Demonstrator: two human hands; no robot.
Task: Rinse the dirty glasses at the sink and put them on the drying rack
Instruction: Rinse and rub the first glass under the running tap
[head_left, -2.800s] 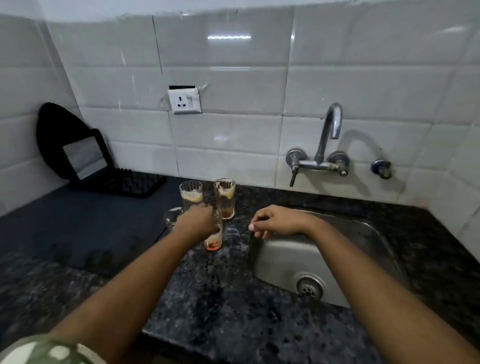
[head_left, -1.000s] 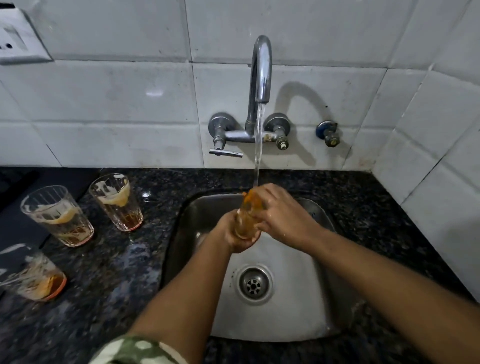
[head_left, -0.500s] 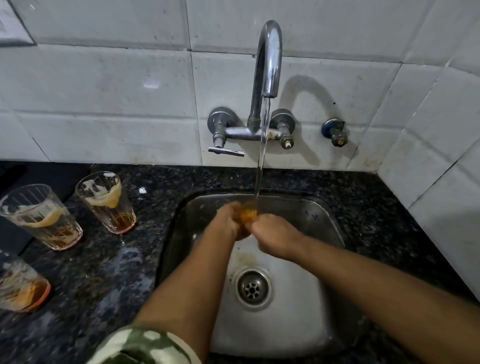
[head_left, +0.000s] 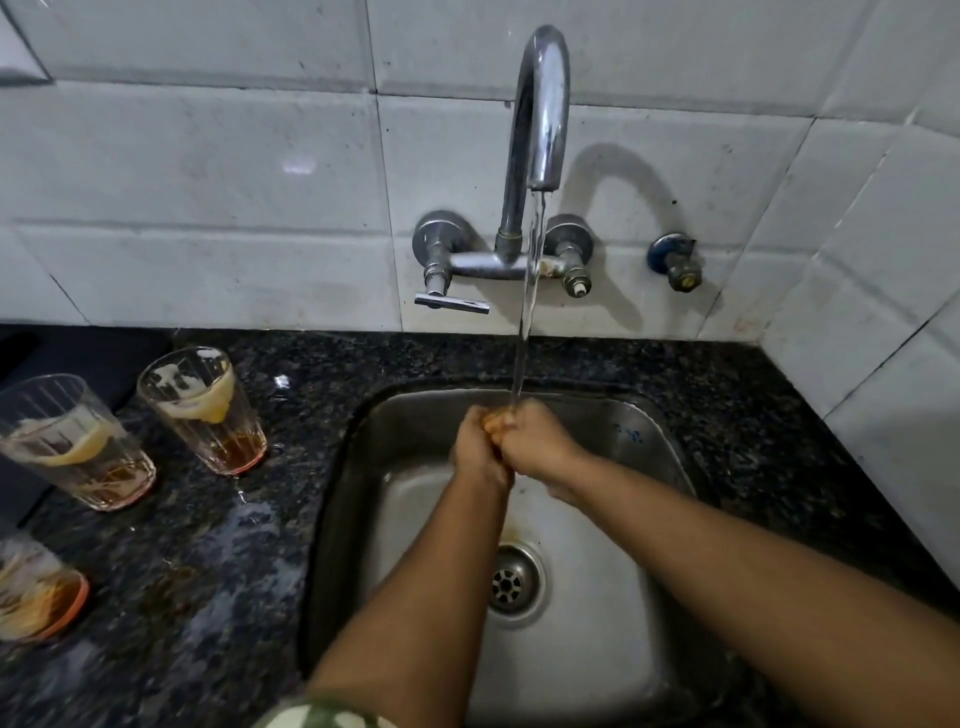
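Your left hand (head_left: 480, 452) and right hand (head_left: 535, 441) are clasped together over the far part of the sink (head_left: 649, 431), both closed round one glass (head_left: 492, 422) under the tap's (head_left: 540, 104) stream. Only an orange sliver of that glass shows between your fingers, so you cannot tell its long axis or which way its mouth faces. Three dirty glasses wait on the counter (head_left: 208, 571) to the left, nearer your left hand; the nearest glass (head_left: 36, 592) is blurred and cut off. The drying rack is out of view.
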